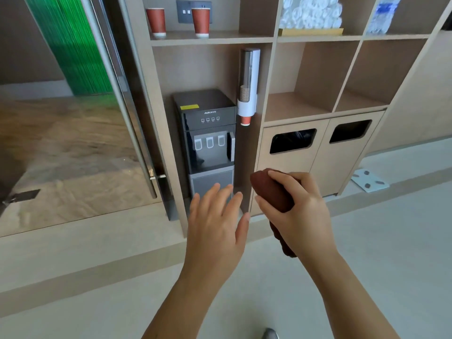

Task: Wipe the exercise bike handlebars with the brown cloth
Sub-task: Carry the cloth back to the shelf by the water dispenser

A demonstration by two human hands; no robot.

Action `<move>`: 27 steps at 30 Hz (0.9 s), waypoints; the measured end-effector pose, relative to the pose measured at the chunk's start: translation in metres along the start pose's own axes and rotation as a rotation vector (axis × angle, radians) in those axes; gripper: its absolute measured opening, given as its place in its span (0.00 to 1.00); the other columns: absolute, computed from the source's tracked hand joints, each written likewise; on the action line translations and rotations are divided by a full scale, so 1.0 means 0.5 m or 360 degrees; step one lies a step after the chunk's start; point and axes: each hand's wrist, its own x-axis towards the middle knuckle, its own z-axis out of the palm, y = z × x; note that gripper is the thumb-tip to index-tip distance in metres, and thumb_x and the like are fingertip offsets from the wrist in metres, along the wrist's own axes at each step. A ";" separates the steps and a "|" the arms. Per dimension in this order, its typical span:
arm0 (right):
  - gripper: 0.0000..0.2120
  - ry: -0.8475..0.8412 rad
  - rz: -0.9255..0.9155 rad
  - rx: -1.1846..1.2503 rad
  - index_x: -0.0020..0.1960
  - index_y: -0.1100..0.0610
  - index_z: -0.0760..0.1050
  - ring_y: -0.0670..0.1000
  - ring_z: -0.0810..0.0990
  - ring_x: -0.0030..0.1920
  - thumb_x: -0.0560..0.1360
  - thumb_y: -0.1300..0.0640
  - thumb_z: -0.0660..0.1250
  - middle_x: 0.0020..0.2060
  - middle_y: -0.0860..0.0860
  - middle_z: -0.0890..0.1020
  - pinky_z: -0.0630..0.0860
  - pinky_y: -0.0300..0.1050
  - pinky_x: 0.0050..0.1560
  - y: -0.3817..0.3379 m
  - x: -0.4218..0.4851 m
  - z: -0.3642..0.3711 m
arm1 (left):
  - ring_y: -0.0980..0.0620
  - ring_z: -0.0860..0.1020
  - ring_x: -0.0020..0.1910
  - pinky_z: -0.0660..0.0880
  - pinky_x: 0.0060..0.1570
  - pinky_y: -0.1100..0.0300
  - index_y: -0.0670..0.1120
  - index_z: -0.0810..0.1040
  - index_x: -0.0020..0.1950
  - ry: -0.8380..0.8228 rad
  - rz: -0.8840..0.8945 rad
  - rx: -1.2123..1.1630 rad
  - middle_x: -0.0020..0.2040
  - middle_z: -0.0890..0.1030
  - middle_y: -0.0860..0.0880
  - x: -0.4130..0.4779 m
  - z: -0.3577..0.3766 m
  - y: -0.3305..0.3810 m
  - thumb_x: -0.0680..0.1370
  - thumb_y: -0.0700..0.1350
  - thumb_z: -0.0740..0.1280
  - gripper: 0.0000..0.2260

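Note:
My right hand (297,209) is closed around the brown cloth (271,192), which is rolled up; one end sticks out above my fingers and the other hangs below my wrist. Just to its left, my left hand (215,221) is held out flat with the fingers spread and nothing in it, a small gap away from the cloth. Both hands hover in front of a wooden shelf unit. No exercise bike or handlebars are in view.
A black water dispenser (208,133) stands in the shelf unit (269,40), with a cup holder (248,86) beside it and red paper cups (201,20) above. Two bin openings (292,140) lie to the right, a glass door (85,106) to the left. A scale (369,180) lies on the floor.

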 end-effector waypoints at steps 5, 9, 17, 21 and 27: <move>0.22 0.0056 -0.0039 0.0059 0.61 0.49 0.75 0.52 0.80 0.43 0.68 0.50 0.73 0.56 0.49 0.75 0.80 0.49 0.41 0.077 0.183 0.076 | 0.40 0.77 0.59 0.68 0.58 0.36 0.40 0.80 0.54 0.0090 0.0055 0.0001 0.55 0.81 0.42 0.166 0.112 -0.058 0.72 0.45 0.66 0.14; 0.22 0.0079 -0.0090 0.0063 0.61 0.48 0.75 0.51 0.80 0.43 0.68 0.50 0.73 0.55 0.48 0.74 0.81 0.50 0.40 0.144 0.357 0.120 | 0.40 0.76 0.60 0.67 0.61 0.38 0.40 0.80 0.56 0.0097 0.0059 0.0018 0.57 0.80 0.42 0.326 0.208 -0.086 0.73 0.44 0.70 0.13; 0.22 0.0095 -0.0228 0.0067 0.62 0.48 0.74 0.48 0.76 0.45 0.69 0.49 0.72 0.55 0.49 0.73 0.80 0.46 0.44 0.223 0.678 0.193 | 0.40 0.75 0.61 0.66 0.61 0.38 0.41 0.80 0.56 0.0156 -0.0017 0.0071 0.58 0.80 0.42 0.610 0.342 -0.146 0.73 0.46 0.64 0.15; 0.23 0.0100 -0.0255 0.0065 0.62 0.48 0.74 0.45 0.72 0.47 0.69 0.50 0.73 0.55 0.50 0.73 0.74 0.38 0.46 0.247 0.800 0.241 | 0.39 0.76 0.59 0.67 0.60 0.37 0.40 0.80 0.55 0.0209 0.0004 0.0083 0.57 0.81 0.41 0.718 0.388 -0.192 0.72 0.46 0.64 0.15; 0.22 0.0222 -0.0303 0.0062 0.61 0.48 0.75 0.39 0.69 0.46 0.68 0.50 0.73 0.55 0.50 0.74 0.65 0.23 0.44 0.263 0.977 0.324 | 0.40 0.73 0.63 0.56 0.64 0.46 0.41 0.79 0.58 0.0240 0.0005 0.0048 0.60 0.79 0.41 0.894 0.460 -0.282 0.75 0.45 0.66 0.14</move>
